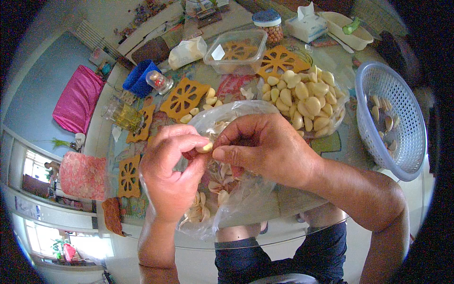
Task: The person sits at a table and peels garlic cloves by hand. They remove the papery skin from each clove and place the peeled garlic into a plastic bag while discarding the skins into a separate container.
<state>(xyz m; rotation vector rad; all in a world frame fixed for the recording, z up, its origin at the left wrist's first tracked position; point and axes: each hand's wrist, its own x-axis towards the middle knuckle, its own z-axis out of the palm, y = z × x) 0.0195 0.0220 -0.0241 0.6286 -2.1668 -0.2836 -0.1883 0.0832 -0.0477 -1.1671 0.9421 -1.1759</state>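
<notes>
Between the thumb and fingers of my left hand [173, 167] is a small pale garlic clove [205, 147]. My right hand [262, 147] meets it there, its thumb and forefinger pinched together at the clove's right end; whether a bit of skin is between them I cannot tell. Below both hands a clear plastic bag [244, 198] lies spread on the table, holding papery garlic skins [221, 179]. Beyond my right hand, a heap of peeled garlic cloves [306, 96] fills another clear bag. Several more peeled cloves [211, 99] lie loose past my left hand.
A blue-grey plastic basket [408, 142] with unpeeled cloves [388, 122] stands at the right. Farther back are a clear plastic container [236, 67], a lidded jar [267, 26] and a tissue pack [188, 53]. A glass mug [124, 115] and cut-out trivets [186, 97] sit left. The glass table edge [283, 241] is near my legs.
</notes>
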